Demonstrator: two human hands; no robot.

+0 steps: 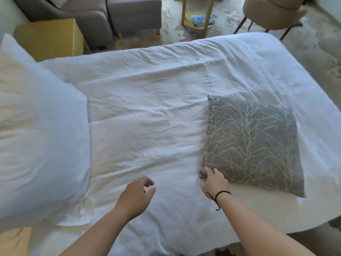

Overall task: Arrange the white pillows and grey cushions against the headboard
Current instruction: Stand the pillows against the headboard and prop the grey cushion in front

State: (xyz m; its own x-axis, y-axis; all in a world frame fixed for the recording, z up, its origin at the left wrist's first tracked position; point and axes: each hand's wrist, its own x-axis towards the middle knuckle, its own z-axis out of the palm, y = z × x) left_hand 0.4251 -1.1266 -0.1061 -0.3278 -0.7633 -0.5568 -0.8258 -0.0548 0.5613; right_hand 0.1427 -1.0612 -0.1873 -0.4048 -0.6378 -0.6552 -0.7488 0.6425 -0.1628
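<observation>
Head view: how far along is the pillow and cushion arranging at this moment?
Partly done, at most. A white pillow lies at the left end of the bed; no headboard is in view. In hand: the right hand grasps the near corner of the grey cushion, which lies flat on the duvet; the left hand hovers empty. Left: placing the cushion.

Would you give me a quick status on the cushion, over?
Right hand grips grey cushion corner. Left hand open, holding nothing. Cushion flat on bed. Nothing blocking.
</observation>
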